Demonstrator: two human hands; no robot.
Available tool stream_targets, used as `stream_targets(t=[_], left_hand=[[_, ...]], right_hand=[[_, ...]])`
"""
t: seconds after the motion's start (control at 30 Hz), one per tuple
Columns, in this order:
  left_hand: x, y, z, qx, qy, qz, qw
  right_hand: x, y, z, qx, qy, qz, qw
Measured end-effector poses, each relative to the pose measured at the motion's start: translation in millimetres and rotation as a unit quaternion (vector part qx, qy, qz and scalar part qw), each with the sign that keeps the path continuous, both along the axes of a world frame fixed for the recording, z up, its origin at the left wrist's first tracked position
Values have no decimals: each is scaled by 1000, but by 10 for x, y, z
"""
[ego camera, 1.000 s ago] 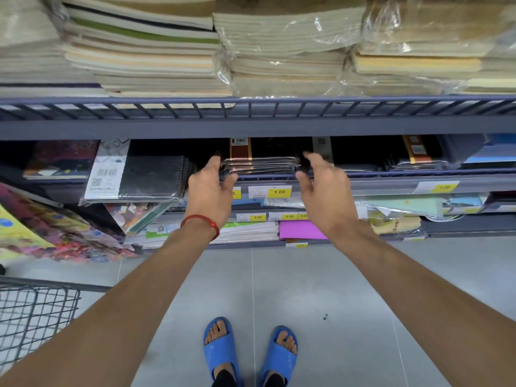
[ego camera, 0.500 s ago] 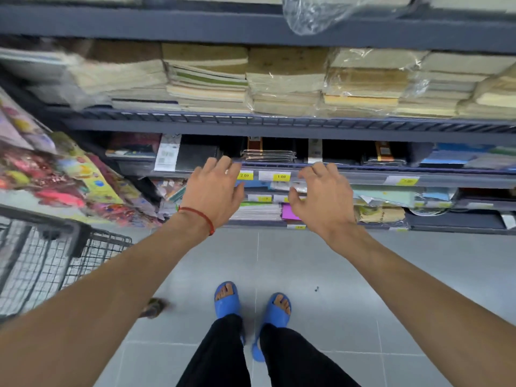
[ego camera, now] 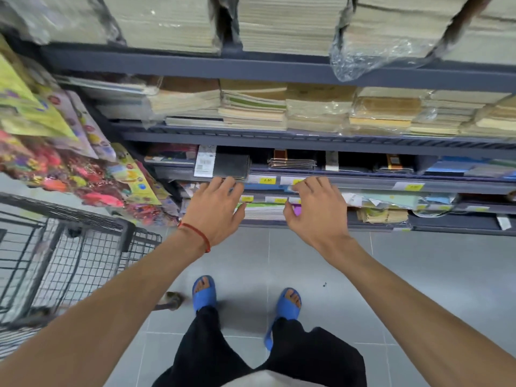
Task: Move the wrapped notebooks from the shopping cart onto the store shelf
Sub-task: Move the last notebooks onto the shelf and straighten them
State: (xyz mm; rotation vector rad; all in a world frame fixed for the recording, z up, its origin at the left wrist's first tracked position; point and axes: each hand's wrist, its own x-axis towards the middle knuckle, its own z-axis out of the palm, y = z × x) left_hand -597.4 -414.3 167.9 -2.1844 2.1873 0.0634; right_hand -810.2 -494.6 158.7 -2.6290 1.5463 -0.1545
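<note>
Friend: Notebooks first! Where are the wrapped notebooks sitting?

Me: One small pile of wrapped notebooks (ego camera: 291,162) is lying flat on the store shelf (ego camera: 363,182), just above the yellow price tags (ego camera: 267,180). I am guessing more are waiting in the shopping cart (ego camera: 83,261) on my left, but the camera is not showing the inside of it well.

Friend: What are your hands doing?

Me: My left hand (ego camera: 216,210) and my right hand (ego camera: 315,210) are hanging in the air in front of the shelf, side by side. My fingers (ego camera: 220,183) are spreading out loose. They are holding nothing.

Friend: So what are you thinking of doing?

Me: I am thinking of turning to the cart and reaching low for another pile. I am planning on using both hands, one on each side, because the plastic is looking slippery. Sliding it in flat beside that pile is going to keep the shelf neat.

Friend: How is the pile looking?

Me: It is looking thin, just a few books, with shiny see-through wrap around it and striped edges showing at the front.
</note>
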Motion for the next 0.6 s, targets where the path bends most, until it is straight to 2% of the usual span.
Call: stream_targets(t=[0.37,0.6], left_hand=[[1245,147,-284,0,32,-28,999],[1478,9,-612,19,103,10,994]], right_hand=[[1078,456,-229,-10,-64,-66,996],[1345,381,-539,30,-69,-88,993]])
